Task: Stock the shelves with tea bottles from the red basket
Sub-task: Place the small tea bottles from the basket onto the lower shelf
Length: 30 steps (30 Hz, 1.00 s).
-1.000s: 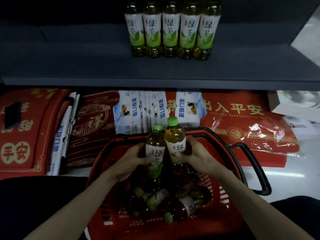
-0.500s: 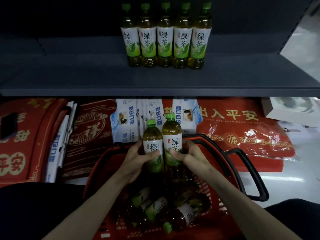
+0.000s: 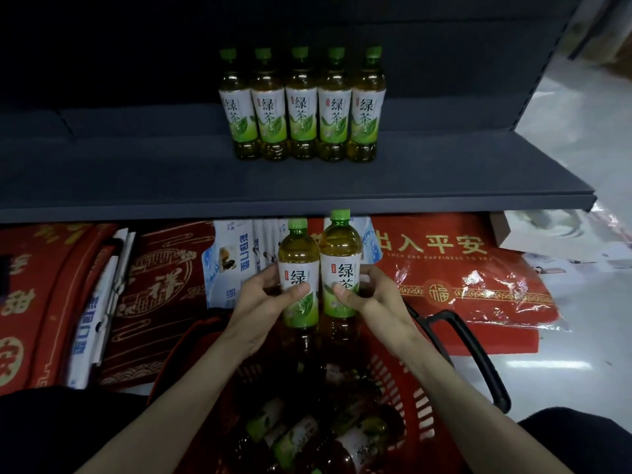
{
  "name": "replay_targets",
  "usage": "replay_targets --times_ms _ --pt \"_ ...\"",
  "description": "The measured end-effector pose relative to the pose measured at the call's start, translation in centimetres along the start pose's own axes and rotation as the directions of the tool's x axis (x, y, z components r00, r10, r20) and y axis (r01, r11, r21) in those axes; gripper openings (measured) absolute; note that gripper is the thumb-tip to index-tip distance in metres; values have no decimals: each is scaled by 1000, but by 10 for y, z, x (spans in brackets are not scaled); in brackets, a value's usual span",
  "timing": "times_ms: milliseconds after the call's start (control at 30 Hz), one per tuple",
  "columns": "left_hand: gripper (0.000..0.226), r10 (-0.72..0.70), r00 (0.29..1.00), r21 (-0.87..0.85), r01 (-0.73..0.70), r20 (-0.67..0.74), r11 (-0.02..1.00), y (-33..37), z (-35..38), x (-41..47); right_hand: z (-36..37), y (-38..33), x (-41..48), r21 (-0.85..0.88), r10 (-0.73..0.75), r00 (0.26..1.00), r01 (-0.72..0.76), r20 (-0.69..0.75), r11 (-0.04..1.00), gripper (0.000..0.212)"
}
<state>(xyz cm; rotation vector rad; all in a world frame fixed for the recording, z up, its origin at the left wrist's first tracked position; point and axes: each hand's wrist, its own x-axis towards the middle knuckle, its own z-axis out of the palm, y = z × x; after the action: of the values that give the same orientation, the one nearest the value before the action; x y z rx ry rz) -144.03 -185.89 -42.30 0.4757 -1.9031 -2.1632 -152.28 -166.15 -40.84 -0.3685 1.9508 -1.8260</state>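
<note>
Grey shelf lies farther, above the left hand and right hand, each gripping one upright green-tea bottle

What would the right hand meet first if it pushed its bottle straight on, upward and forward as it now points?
Probably the shelf's front edge: the cap of the bottle in the right hand sits just below it. Depth is unclear, so it may clear.

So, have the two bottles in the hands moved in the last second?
Yes, upward. The two held bottles have risen from the red basket, and their caps now almost reach the shelf front edge, which was well above them before.
</note>
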Motion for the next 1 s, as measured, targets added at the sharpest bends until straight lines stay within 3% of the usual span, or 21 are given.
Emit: replay_targets --times_ms 167,367,533,767,1000 --pt "32 101 994 61 -103 39 993 42 27 28 -19 -47 17 66 -82 996 84 -27 994 39" --pt "34 242 956 184 -271 165 945 97 66 73 -56 -93 43 48 -167 978 174 -121 984 42" --pt "47 345 903 180 -395 255 901 129 101 108 -89 -121 72 -14 -285 936 289 -204 957 37" --pt "47 435 853 152 -490 290 859 143 143 165 -125 -133 119 -125 -360 890 338 -279 933 37" --pt "47 489 845 115 -519 217 847 128 178 203 -150 -130 148 -182 -378 873 336 -310 924 44"
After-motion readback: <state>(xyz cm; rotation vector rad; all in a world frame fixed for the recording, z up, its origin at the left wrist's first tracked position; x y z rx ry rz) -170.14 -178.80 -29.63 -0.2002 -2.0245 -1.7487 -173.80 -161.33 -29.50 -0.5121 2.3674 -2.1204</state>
